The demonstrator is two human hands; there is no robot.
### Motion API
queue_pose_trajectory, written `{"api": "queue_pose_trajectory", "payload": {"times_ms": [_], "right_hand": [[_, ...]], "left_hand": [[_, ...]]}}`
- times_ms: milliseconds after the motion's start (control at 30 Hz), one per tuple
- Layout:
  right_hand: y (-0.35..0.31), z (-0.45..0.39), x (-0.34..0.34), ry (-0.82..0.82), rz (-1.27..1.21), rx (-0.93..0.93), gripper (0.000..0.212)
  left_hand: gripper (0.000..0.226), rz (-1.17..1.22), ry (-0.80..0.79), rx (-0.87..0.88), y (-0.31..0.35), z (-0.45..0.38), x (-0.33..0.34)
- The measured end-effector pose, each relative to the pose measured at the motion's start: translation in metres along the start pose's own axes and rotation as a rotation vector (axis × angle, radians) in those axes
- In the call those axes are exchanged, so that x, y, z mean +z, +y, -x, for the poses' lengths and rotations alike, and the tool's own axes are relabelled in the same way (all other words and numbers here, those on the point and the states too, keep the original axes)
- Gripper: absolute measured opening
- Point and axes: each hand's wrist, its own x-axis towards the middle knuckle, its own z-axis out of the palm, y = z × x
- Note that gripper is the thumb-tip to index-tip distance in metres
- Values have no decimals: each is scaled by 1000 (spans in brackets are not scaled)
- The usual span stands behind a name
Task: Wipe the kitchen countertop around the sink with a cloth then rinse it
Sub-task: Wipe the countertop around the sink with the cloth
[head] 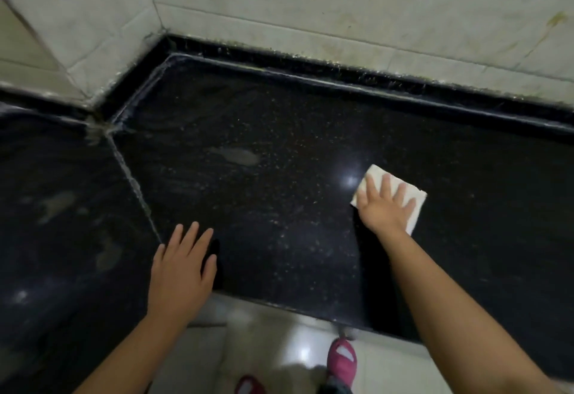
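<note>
1. The cloth (400,199), a folded white pad, lies flat on the black desk (279,182) at the right of the frame, beside a bright glint of light.
2. The right hand (383,207) presses down on the cloth with its fingers straight and spread, not pinching it; the flat palm likely keeps the pad folded and spreads the pressure for wiping.
3. The left hand (181,272) rests near the desk's front edge at lower centre, fingers straight and fairly close together, holding nothing. It probably serves as a brace while the person leans in.
4. Pale smears (236,155) and specks mark the desk left of the cloth, so the wiping looks unfinished.
5. A seam (136,188) crosses the desk at left, and stained wall tiles (341,5) fill the top.
6. Neither sink nor tap is in view, so rinsing is yet to come.
7. Pink slippers (341,359) stand on the floor at the bottom.
</note>
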Motion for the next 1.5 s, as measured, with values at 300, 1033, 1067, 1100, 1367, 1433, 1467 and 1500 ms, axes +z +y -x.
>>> {"api": "queue_pose_trajectory", "payload": {"times_ms": [300,1033,1067,1100,1367,1433,1467,1500], "right_hand": [[-165,115,89,-13,203,-792,56],[-207,111,86,-38,304,-928,59],[-193,119,87,-22,325,-947,61],[-172,123,90,-27,330,-967,56],[-7,54,40,95,359,-646,47],[-29,13,18,107,255,-435,47],[-48,-4,7,76,147,-320,47],[-71,-22,0,53,84,-230,49]], "left_hand": [[41,3,77,-150,-54,11,1],[47,5,202,-61,-61,17,15],[46,15,217,-62,-62,17,14],[46,21,224,-65,-63,17,15],[48,56,112,-66,-66,17,20],[52,64,101,-73,-66,16,20],[58,65,96,-77,-66,15,20],[65,59,105,-73,-66,14,20]]}}
